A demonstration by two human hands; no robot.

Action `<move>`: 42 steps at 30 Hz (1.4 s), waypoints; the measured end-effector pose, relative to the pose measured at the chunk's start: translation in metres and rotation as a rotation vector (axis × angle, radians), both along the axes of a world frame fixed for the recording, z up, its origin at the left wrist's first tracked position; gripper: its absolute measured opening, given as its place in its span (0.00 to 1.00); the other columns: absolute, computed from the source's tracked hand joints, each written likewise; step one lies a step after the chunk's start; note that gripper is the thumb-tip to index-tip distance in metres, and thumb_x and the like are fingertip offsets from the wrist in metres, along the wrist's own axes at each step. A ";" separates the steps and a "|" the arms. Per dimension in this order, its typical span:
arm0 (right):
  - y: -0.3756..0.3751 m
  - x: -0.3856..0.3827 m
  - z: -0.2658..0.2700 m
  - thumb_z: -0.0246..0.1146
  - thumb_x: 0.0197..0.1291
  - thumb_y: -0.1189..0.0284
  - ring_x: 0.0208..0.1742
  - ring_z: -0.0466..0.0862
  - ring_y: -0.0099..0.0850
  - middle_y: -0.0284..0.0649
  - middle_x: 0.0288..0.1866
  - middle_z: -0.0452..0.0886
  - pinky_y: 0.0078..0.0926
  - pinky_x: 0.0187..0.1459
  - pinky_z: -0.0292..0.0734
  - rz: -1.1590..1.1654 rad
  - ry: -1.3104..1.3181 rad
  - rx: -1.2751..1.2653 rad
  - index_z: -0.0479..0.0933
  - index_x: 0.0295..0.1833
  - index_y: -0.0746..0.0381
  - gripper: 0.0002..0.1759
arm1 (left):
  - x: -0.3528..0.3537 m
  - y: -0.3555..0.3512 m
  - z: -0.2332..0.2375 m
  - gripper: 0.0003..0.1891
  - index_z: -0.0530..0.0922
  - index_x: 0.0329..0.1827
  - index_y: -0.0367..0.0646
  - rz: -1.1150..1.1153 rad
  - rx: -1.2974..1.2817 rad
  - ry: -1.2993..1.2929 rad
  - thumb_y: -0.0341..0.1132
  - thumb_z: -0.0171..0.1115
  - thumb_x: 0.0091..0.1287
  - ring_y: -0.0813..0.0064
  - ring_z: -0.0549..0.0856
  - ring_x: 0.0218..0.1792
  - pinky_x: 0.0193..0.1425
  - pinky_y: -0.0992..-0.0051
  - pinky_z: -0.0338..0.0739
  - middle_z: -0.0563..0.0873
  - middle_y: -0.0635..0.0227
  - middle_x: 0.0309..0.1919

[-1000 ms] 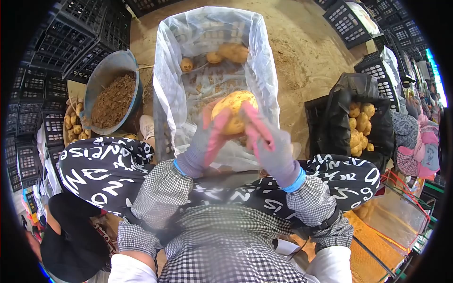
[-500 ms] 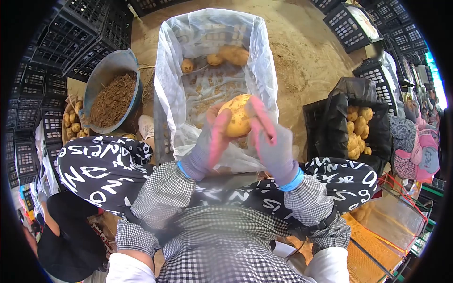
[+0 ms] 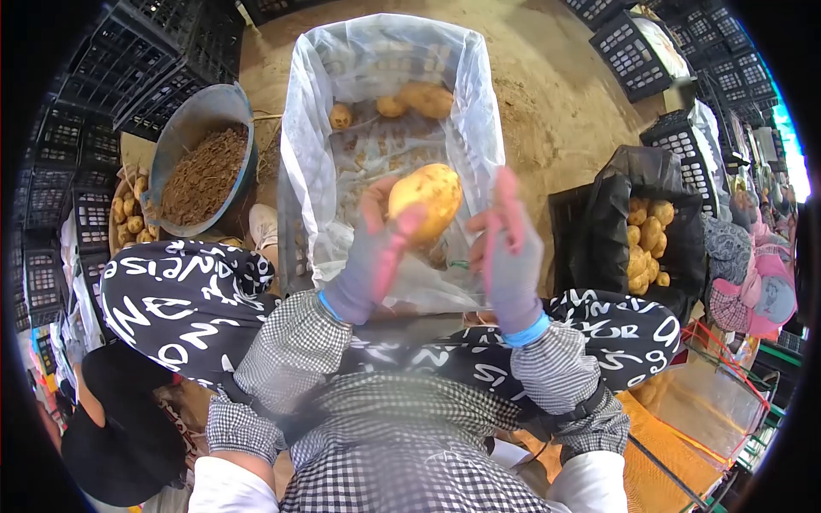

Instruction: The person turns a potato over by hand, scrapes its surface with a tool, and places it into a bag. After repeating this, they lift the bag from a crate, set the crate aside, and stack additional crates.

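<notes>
A yellow potato (image 3: 428, 198) with small brown spots rests in my left hand (image 3: 374, 252), which is closed round its left side and underside in a grey and pink glove. My right hand (image 3: 510, 248), gloved alike, is apart from the potato on its right, fingers spread and pointing up with nothing in them. Both hands are above the near part of a crate lined with white plastic (image 3: 304, 162). Inside it, at the far end, lie a small potato (image 3: 340, 116), another small potato (image 3: 391, 106) and a larger brownish potato (image 3: 428, 100).
At the left stands a blue tub (image 3: 244, 162) of brown soil (image 3: 203, 178), beside a basket of potatoes (image 3: 130, 214). On the right is a black-lined crate (image 3: 590, 227) holding several potatoes (image 3: 648, 241). Stacked black crates (image 3: 154, 60) rise at the far left. A person in black (image 3: 120, 427) is at the lower left.
My right hand has come off the potato and moved to the right, its fingers opening. The potato stays in my left hand, now more upright and more fully visible.
</notes>
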State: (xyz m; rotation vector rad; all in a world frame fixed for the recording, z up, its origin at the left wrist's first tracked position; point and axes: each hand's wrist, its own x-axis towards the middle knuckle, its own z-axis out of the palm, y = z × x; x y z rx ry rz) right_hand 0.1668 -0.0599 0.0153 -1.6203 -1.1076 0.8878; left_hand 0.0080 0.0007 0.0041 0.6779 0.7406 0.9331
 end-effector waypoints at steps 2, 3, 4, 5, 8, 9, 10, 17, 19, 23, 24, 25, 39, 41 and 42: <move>0.011 0.016 0.014 0.54 0.73 0.64 0.32 0.77 0.19 0.35 0.43 0.81 0.18 0.29 0.73 -0.088 0.428 -0.062 0.68 0.71 0.59 0.24 | 0.000 0.000 0.001 0.41 0.55 0.69 0.36 0.053 0.253 0.168 0.38 0.73 0.60 0.67 0.76 0.59 0.62 0.70 0.75 0.73 0.56 0.59; 0.014 0.020 0.010 0.53 0.73 0.60 0.34 0.78 0.19 0.35 0.45 0.81 0.19 0.29 0.73 -0.010 0.506 -0.138 0.68 0.70 0.59 0.25 | 0.001 0.001 0.002 0.41 0.58 0.68 0.36 0.053 0.354 0.236 0.37 0.75 0.57 0.68 0.76 0.59 0.62 0.70 0.74 0.73 0.57 0.59; 0.017 0.020 0.009 0.52 0.73 0.56 0.36 0.79 0.20 0.36 0.48 0.80 0.20 0.29 0.74 0.067 0.585 -0.217 0.68 0.69 0.59 0.26 | 0.001 0.003 0.004 0.41 0.61 0.67 0.35 0.050 0.452 0.307 0.35 0.77 0.54 0.68 0.76 0.60 0.63 0.70 0.74 0.73 0.58 0.59; 0.020 0.018 0.010 0.51 0.73 0.53 0.38 0.79 0.21 0.36 0.51 0.80 0.20 0.30 0.75 0.140 0.666 -0.298 0.68 0.69 0.58 0.27 | 0.000 0.003 0.007 0.41 0.64 0.66 0.35 0.042 0.548 0.378 0.34 0.79 0.51 0.68 0.76 0.60 0.63 0.70 0.74 0.74 0.59 0.59; 0.017 0.011 0.022 0.51 0.72 0.47 0.41 0.80 0.23 0.35 0.54 0.78 0.20 0.30 0.75 0.145 1.011 -0.413 0.67 0.67 0.61 0.32 | -0.004 0.004 0.018 0.34 0.71 0.63 0.35 -0.004 0.900 0.609 0.33 0.77 0.53 0.71 0.74 0.62 0.65 0.70 0.72 0.73 0.61 0.62; 0.016 0.011 0.023 0.51 0.71 0.47 0.42 0.81 0.23 0.35 0.55 0.78 0.20 0.29 0.75 0.162 1.038 -0.401 0.67 0.66 0.62 0.32 | -0.005 0.003 0.015 0.32 0.72 0.63 0.35 -0.040 0.839 0.527 0.33 0.75 0.55 0.72 0.73 0.63 0.66 0.70 0.71 0.73 0.61 0.63; 0.013 0.014 0.017 0.53 0.70 0.47 0.45 0.81 0.25 0.37 0.57 0.77 0.21 0.33 0.77 0.185 1.082 -0.367 0.65 0.68 0.62 0.33 | -0.008 0.002 0.009 0.31 0.73 0.63 0.35 -0.075 0.778 0.446 0.33 0.74 0.57 0.72 0.72 0.65 0.67 0.70 0.70 0.73 0.62 0.64; 0.011 0.016 0.030 0.72 0.55 0.62 0.69 0.71 0.34 0.44 0.70 0.67 0.33 0.68 0.67 0.326 0.776 0.050 0.54 0.75 0.63 0.48 | -0.006 0.005 0.030 0.42 0.58 0.76 0.38 -0.258 0.242 0.070 0.33 0.72 0.61 0.72 0.69 0.68 0.71 0.70 0.65 0.69 0.62 0.68; 0.009 0.017 0.029 0.76 0.49 0.68 0.71 0.69 0.34 0.44 0.72 0.65 0.34 0.71 0.63 0.323 0.663 0.101 0.54 0.76 0.64 0.52 | -0.005 0.003 0.025 0.46 0.53 0.77 0.38 -0.281 0.326 0.034 0.32 0.73 0.60 0.72 0.69 0.68 0.71 0.71 0.65 0.69 0.62 0.68; 0.005 0.024 0.011 0.76 0.43 0.73 0.70 0.70 0.36 0.44 0.71 0.66 0.32 0.70 0.63 0.362 0.225 0.137 0.57 0.74 0.65 0.52 | -0.005 0.003 0.024 0.48 0.51 0.78 0.38 -0.323 0.440 0.164 0.31 0.74 0.59 0.72 0.69 0.68 0.72 0.71 0.65 0.68 0.61 0.68; 0.004 0.025 0.009 0.75 0.42 0.73 0.70 0.70 0.36 0.44 0.70 0.67 0.32 0.70 0.63 0.378 0.052 0.149 0.58 0.74 0.65 0.52 | -0.005 0.002 0.024 0.47 0.52 0.78 0.38 -0.332 0.375 0.096 0.32 0.74 0.59 0.72 0.68 0.69 0.73 0.70 0.64 0.67 0.61 0.69; 0.003 0.024 0.013 0.75 0.41 0.73 0.70 0.70 0.37 0.45 0.69 0.68 0.32 0.70 0.63 0.371 -0.004 0.139 0.59 0.73 0.65 0.51 | -0.005 0.001 0.024 0.47 0.53 0.77 0.38 -0.340 0.308 0.030 0.33 0.74 0.59 0.71 0.68 0.70 0.73 0.69 0.63 0.67 0.61 0.71; -0.001 0.029 0.029 0.74 0.47 0.63 0.65 0.74 0.44 0.51 0.66 0.72 0.35 0.66 0.68 0.346 -0.213 0.086 0.66 0.71 0.63 0.44 | 0.001 -0.003 0.020 0.34 0.58 0.75 0.43 -0.384 0.028 -0.007 0.58 0.45 0.75 0.67 0.74 0.65 0.66 0.64 0.74 0.71 0.61 0.66; -0.002 0.031 0.028 0.71 0.53 0.63 0.63 0.76 0.42 0.50 0.64 0.74 0.34 0.65 0.69 0.340 -0.198 0.150 0.68 0.69 0.63 0.38 | 0.001 -0.002 0.015 0.35 0.57 0.75 0.44 -0.404 0.021 -0.027 0.59 0.44 0.75 0.66 0.74 0.66 0.65 0.61 0.75 0.70 0.60 0.66; -0.003 0.031 0.027 0.69 0.56 0.63 0.62 0.77 0.42 0.49 0.63 0.75 0.33 0.64 0.70 0.337 -0.191 0.183 0.69 0.68 0.64 0.35 | 0.001 -0.003 0.015 0.35 0.57 0.75 0.44 -0.398 0.025 -0.037 0.59 0.44 0.75 0.66 0.74 0.66 0.65 0.60 0.75 0.70 0.60 0.66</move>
